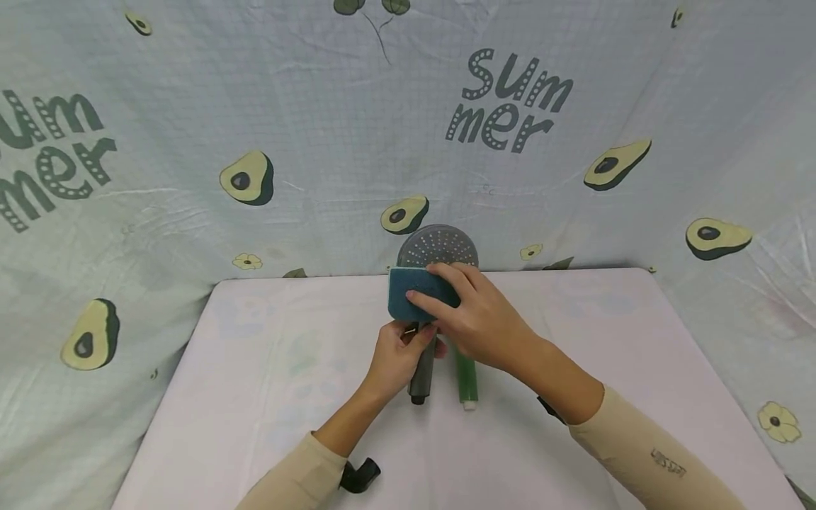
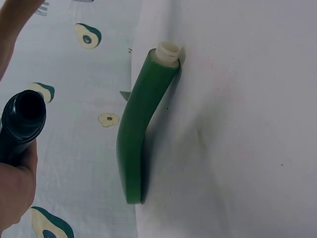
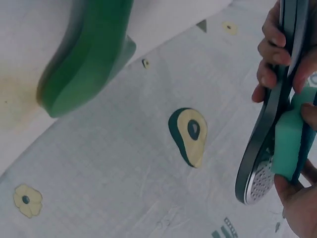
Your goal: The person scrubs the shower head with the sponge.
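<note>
A grey shower head (image 1: 438, 242) with a dotted spray face is raised above the table, its handle gripped by my left hand (image 1: 397, 360). The handle's dark threaded end (image 2: 25, 116) shows in the left wrist view. My right hand (image 1: 487, 319) holds a sponge (image 1: 408, 296), dark blue on one side and turquoise (image 3: 287, 144) on the other. The turquoise side faces the spray face, close against it; exact contact is hard to tell. Behind, a green curved piece (image 1: 467, 379) with a white threaded end (image 2: 167, 52) lies on the table, apart from both hands.
The white-covered table (image 1: 255, 397) reaches back to a hanging cloth (image 1: 331, 142) printed with avocados and lettering. A small black object (image 1: 360, 476) shows beside the left forearm near the front; what it is cannot be made out.
</note>
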A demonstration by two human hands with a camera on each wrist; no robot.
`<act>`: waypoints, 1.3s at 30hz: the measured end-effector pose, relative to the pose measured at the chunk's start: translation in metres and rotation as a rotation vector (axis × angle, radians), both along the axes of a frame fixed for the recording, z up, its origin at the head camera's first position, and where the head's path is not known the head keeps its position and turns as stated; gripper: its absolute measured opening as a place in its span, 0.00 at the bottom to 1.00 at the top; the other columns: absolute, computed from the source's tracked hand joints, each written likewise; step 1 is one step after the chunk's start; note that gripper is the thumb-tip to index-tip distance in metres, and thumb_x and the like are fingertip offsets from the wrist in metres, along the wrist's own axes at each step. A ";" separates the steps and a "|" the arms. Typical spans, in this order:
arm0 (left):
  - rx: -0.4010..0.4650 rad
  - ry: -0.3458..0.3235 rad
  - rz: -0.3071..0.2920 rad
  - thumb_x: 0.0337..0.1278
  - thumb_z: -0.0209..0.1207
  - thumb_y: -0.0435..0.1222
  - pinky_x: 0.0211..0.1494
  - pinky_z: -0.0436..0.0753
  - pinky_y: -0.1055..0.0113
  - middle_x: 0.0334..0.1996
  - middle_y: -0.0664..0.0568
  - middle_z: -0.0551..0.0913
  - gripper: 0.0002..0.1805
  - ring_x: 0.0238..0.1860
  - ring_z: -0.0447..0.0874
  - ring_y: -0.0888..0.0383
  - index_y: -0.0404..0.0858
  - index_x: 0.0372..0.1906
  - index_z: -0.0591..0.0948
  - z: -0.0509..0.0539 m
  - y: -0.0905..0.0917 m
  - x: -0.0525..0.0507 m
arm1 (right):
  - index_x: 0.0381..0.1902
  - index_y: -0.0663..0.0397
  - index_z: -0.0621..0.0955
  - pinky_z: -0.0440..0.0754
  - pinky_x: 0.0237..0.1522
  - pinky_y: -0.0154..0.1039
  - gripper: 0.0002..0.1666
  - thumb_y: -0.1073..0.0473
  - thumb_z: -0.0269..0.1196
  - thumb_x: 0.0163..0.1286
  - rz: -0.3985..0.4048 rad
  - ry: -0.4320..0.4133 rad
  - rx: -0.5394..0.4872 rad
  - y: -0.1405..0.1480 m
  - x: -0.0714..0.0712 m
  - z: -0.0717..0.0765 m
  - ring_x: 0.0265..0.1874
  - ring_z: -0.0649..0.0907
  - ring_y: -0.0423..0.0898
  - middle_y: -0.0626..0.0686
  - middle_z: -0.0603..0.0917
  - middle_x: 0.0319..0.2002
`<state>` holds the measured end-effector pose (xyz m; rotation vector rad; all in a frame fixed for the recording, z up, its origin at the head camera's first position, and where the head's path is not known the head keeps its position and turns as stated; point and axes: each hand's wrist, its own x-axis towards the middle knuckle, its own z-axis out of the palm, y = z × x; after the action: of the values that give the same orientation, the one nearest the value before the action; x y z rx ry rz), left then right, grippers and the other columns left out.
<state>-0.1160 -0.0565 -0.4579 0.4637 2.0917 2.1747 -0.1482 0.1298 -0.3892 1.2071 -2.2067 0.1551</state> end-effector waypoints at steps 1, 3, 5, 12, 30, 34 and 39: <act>0.006 -0.001 -0.007 0.78 0.53 0.32 0.49 0.90 0.63 0.48 0.30 0.84 0.18 0.36 0.89 0.61 0.28 0.64 0.74 0.000 0.000 0.000 | 0.67 0.41 0.79 0.81 0.63 0.55 0.36 0.56 0.78 0.61 -0.013 0.004 -0.008 0.001 -0.001 0.003 0.60 0.78 0.62 0.65 0.74 0.66; 0.011 -0.001 -0.022 0.78 0.53 0.32 0.49 0.90 0.62 0.49 0.28 0.84 0.19 0.37 0.90 0.61 0.28 0.66 0.73 0.001 0.000 -0.001 | 0.67 0.41 0.79 0.81 0.63 0.56 0.37 0.58 0.78 0.60 -0.036 0.009 -0.037 0.003 -0.005 0.009 0.61 0.78 0.64 0.66 0.74 0.66; 0.012 0.000 -0.035 0.78 0.53 0.31 0.49 0.90 0.62 0.49 0.27 0.83 0.19 0.38 0.90 0.60 0.29 0.67 0.73 0.002 0.000 -0.001 | 0.68 0.42 0.78 0.80 0.64 0.58 0.37 0.59 0.78 0.61 -0.062 0.010 -0.080 0.005 -0.010 0.016 0.61 0.77 0.65 0.67 0.73 0.67; 0.011 0.004 -0.069 0.79 0.52 0.31 0.50 0.90 0.61 0.49 0.27 0.84 0.19 0.40 0.92 0.56 0.28 0.67 0.72 0.005 0.000 0.000 | 0.70 0.44 0.76 0.78 0.65 0.61 0.34 0.61 0.72 0.68 -0.113 0.004 -0.178 0.009 -0.021 0.034 0.64 0.73 0.67 0.69 0.70 0.69; 0.082 0.015 -0.014 0.79 0.54 0.34 0.47 0.91 0.60 0.47 0.27 0.83 0.18 0.37 0.90 0.59 0.28 0.63 0.75 0.006 -0.002 -0.004 | 0.66 0.42 0.80 0.84 0.60 0.55 0.35 0.56 0.77 0.62 -0.043 0.022 0.007 -0.004 -0.007 0.019 0.58 0.79 0.63 0.66 0.76 0.64; 0.079 0.009 -0.061 0.79 0.53 0.33 0.47 0.91 0.60 0.49 0.21 0.80 0.19 0.37 0.90 0.61 0.28 0.66 0.73 0.007 -0.001 -0.002 | 0.68 0.44 0.78 0.80 0.62 0.59 0.33 0.60 0.74 0.66 -0.117 0.019 -0.096 0.003 -0.021 0.039 0.60 0.77 0.66 0.69 0.73 0.66; 0.063 0.015 -0.092 0.80 0.51 0.33 0.46 0.91 0.60 0.49 0.21 0.81 0.17 0.36 0.90 0.62 0.26 0.62 0.74 0.010 -0.001 0.001 | 0.69 0.47 0.77 0.76 0.65 0.64 0.32 0.61 0.71 0.68 -0.158 -0.007 -0.227 0.015 -0.033 0.054 0.63 0.73 0.69 0.70 0.70 0.68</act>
<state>-0.1155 -0.0573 -0.4482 0.5718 1.9720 2.1965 -0.1817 0.1445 -0.3353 0.9073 -2.2112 0.3355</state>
